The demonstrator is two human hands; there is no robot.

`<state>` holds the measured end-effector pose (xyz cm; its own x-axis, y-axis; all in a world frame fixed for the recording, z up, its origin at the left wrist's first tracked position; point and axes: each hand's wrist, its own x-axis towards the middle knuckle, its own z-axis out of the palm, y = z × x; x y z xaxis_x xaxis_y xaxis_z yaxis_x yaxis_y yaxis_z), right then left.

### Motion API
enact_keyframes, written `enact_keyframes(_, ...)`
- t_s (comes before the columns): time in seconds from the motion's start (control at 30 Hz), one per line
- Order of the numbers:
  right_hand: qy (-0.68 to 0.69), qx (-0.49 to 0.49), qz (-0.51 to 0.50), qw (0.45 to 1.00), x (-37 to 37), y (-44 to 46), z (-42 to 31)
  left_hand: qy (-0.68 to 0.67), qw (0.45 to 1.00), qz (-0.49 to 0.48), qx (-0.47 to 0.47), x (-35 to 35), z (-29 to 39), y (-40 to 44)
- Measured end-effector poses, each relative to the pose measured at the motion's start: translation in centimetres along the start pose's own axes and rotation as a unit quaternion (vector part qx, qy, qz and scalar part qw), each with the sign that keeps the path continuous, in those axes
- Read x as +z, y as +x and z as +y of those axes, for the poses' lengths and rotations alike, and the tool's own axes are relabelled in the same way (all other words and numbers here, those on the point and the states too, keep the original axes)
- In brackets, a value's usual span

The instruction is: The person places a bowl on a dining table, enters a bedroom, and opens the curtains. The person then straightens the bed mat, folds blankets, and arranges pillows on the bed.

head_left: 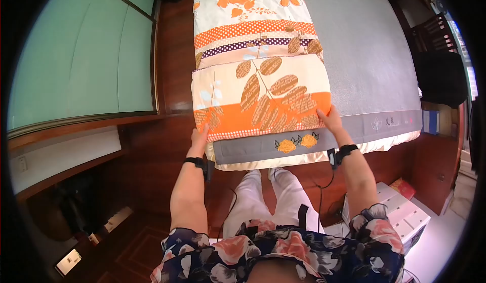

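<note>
A patterned bed sheet (283, 88), white, cream and orange with brown leaves, lies folded in a long strip along the left part of a bed. My left hand (200, 135) grips its near left corner, thumb on top and the other fingers mostly hidden. At the near right edge, my right hand (330, 120) holds the same cloth, its fingers partly under the fabric. Beneath is a grey mat (359, 55) with two yellow embroidered flowers on its near border. Pale satiny fabric (273, 161) shows below that border.
Green sliding panels (86, 55) in a wooden frame stand at the left. A dark chair (440, 70) is beyond the bed's right side. A white box-like unit (390, 214) sits on the floor at lower right. Cables hang beside my legs.
</note>
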<state>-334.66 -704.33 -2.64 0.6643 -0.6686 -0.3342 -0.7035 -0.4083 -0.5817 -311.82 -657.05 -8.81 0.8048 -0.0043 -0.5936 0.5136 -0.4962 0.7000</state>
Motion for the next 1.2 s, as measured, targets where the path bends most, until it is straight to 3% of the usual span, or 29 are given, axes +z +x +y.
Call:
enact_keyframes(0.03, 0.002, -0.001, 0.0, 1.0, 0.4, -0.6, 1.0, -0.099, 0.99, -0.049, -0.085, 0.2, 2.0, -2.7)
enact_keyframes(0.07, -0.01, 0.014, -0.002, 1.0, 0.8, -0.9, 1.6, -0.082, 0.989, -0.042, -0.114, 0.4, 2.1, -4.0)
enact_keyframes(0.13, -0.023, 0.046, -0.006, 0.999, 0.8, -1.2, 1.3, 0.065, 0.996, -0.037, -0.047, 0.4, -1.9, -1.7)
enact_keyframes(0.17, -0.025, 0.059, -0.005, 0.998, 0.4, -1.1, 0.5, 0.018, 0.996, -0.029, -0.085, 0.5, 1.5, -4.0)
enact_keyframes(0.2, -0.031, 0.056, 0.02, 0.998, 0.6, -1.0, 1.1, -0.005, 0.994, -0.042, -0.1, 0.4, -0.5, -2.6)
enact_keyframes(0.23, -0.037, 0.051, 0.045, 0.997, 1.1, -0.6, 1.3, 0.016, 0.999, -0.023, -0.032, 0.3, -1.2, -2.3)
enact_keyframes(0.3, -0.187, 0.067, 0.12, 0.973, 0.9, -2.5, -3.0, 0.022, 0.994, -0.053, -0.094, -0.6, -1.8, -1.1)
enact_keyframes(0.33, -0.184, -0.049, 0.157, 0.969, 0.8, -3.6, -5.3, 0.014, 0.997, -0.044, -0.065, -0.3, -2.5, -0.7)
enact_keyframes(0.37, -0.182, -0.164, 0.19, 0.951, 1.1, -3.7, -8.3, 0.07, 0.984, -0.09, -0.137, -0.8, 0.3, -0.8)
enact_keyframes(0.43, -0.111, -0.169, 0.043, 0.978, 3.4, -3.9, -15.3, 0.112, 0.967, -0.148, -0.174, -1.4, 2.6, 0.1)
enact_keyframes(0.5, -0.055, -0.219, 0.027, 0.974, 9.3, -4.6, -20.7, 0.069, 0.963, -0.226, -0.133, -1.3, 1.9, 2.9)
enact_keyframes(0.57, -0.047, -0.202, -0.012, 0.978, 13.5, -8.2, -24.3, 0.23, 0.902, -0.336, 0.146, -1.0, -4.4, 4.4)
enact_keyframes(0.63, -0.03, -0.176, -0.064, 0.982, 18.7, -11.2, -26.9, 0.243, 0.88, -0.389, 0.121, -3.8, -4.1, 3.5)
enact_keyframes(0.7, -0.137, -0.112, -0.012, 0.984, 24.6, -10.4, -28.5, 0.253, 0.839, -0.474, 0.082, -8.0, 0.8, 5.9)
enact_keyframes(0.77, -0.128, -0.058, -0.025, 0.99, 26.5, -9.5, -31.6, 0.231, 0.869, -0.433, 0.065, -15.3, 7.1, 7.1)
enact_keyframes(0.83, -0.188, 0.037, -0.042, 0.981, 28.0, -9.7, -31.7, 0.096, 0.906, -0.41, -0.045, -21.3, 7.6, 10.4)
enact_keyframes(0.93, -0.153, 0.1, -0.077, 0.98, 28.2, -8.6, -33.5, 0.157, 0.926, -0.344, -0.001, -28.1, 9.0, 16.4)
enact_keyframes(1.03, -0.165, 0.121, -0.087, 0.975, 29.1, -8.2, -33.3, 0.183, 0.92, -0.346, -0.025, -30.6, 12.9, 18.3)
enact_keyframes(1.2, -0.183, 0.117, -0.137, 0.967, 29.0, -7.6, -33.1, 0.169, 0.91, -0.377, -0.018, -27.2, 18.0, 21.8)
